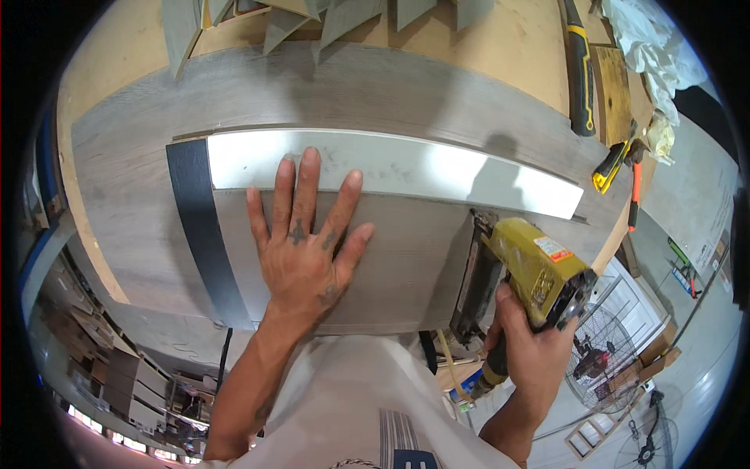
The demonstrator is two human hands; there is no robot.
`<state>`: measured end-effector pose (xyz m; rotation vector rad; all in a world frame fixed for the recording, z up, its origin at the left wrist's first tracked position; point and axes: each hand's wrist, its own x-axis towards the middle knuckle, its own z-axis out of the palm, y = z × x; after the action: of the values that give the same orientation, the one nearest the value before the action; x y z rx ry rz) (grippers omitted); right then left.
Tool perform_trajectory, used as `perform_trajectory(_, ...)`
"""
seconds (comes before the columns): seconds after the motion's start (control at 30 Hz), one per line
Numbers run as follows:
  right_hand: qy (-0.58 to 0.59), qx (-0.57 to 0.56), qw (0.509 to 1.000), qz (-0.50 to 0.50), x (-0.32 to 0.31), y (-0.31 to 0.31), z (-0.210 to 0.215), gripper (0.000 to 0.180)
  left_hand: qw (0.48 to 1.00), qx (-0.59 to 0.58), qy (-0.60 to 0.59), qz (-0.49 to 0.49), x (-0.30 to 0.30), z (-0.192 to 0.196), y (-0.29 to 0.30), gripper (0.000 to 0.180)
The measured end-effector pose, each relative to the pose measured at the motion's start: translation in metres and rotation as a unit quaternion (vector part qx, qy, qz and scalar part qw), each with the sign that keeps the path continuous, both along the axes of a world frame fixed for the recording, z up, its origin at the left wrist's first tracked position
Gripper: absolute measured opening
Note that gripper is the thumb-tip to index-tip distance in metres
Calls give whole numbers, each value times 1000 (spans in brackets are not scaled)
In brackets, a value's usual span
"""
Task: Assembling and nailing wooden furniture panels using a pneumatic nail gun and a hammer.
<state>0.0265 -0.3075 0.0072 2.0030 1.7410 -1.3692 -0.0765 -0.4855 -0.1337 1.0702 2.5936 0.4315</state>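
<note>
The right hand (531, 344) has its grip closed around the handle of one yellow nail gun (523, 273), whose nose meets the right edge of the grey panel (406, 266). The left hand (301, 250) lies flat on that panel, fingers fully spread, gripping nothing. Beyond the panel runs one white strip (437, 168); one black band (199, 227) edges its left end. Farther right on the surface (500, 39) lie two yellow-handled tools.

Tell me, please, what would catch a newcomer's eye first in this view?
Probably the yellow nail gun at right, gripped by the right hand with its nose against the grey panel. Next, the left hand spread flat mid-panel, just below a bright white strip.
</note>
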Motion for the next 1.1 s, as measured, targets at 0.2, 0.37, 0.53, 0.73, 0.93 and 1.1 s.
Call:
perform_trajectory(0.2,-31,-3,999,-10,78,-40,25,15,1000,4,3,-10,-1,1,2,51)
perform_trajectory(0.37,-44,-51,997,49,147,-92,26,16,999,29,36,-12,-1,-3,2,51)
perform_trajectory(0.53,-17,-24,995,95,173,-116,11,20,996,54,71,-18,0,-11,4,52)
perform_trajectory(0.73,-55,-12,988,145,170,-121,9,25,994,65,86,-34,1,-16,1,53)
perform_trajectory(0.93,-30,-38,994,99,174,-120,6,26,993,81,84,-30,1,-14,3,51)
perform_trajectory(1.1,-35,-3,987,154,164,-120,10,24,995,62,71,-18,0,-10,2,53)
